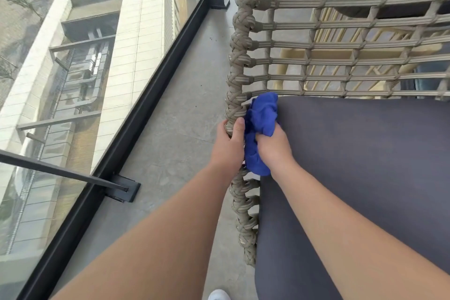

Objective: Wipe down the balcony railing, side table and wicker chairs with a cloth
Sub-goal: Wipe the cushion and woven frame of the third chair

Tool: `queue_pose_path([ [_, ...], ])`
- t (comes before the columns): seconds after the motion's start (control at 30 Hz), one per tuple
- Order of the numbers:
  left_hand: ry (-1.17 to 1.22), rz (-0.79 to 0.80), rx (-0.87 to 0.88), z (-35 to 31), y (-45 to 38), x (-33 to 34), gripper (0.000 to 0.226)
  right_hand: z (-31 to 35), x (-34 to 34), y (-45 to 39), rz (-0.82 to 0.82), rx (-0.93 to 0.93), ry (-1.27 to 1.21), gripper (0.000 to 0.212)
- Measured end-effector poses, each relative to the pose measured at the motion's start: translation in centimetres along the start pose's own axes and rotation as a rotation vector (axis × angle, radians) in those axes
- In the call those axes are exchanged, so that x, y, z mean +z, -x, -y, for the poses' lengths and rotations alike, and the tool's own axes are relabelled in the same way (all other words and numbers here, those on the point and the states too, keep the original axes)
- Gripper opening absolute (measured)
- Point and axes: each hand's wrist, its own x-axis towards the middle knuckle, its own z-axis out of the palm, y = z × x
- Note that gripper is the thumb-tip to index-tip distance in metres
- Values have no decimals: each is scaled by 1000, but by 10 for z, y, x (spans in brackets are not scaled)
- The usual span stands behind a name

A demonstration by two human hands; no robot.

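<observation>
Bunching the blue cloth in curled right-hand fingers while the left hand grips the wicker chair rim, the person risks snagging cloth on the weave.

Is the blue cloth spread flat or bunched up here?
Bunched up. The blue cloth is a crumpled wad gripped by the right hand, wedged between the chair's woven rim and the grey cushion.

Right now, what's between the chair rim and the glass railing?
Head view: only bare grey floor lies between the wicker chair rim and the glass railing.
</observation>
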Motion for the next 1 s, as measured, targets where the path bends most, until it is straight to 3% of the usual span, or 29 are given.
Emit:
queue_pose_path([
  [0.07, 7, 9, -2, -1, 1, 1, 57, -19, 10, 8, 76, 45, 5, 32],
  [0.27, 21, -4, 5, 3, -1, 0, 62, -43, 5, 36, 84, -7, 132, 26],
  [0.77, 43, -13, 43, 0, 5, 4, 52, -89, 17, 139, 72, 95, 33, 23],
  [1.0, 10, -1, 21, -1, 3, 0, 61, -93, 17, 166, 91, 91, 23, 30],
])
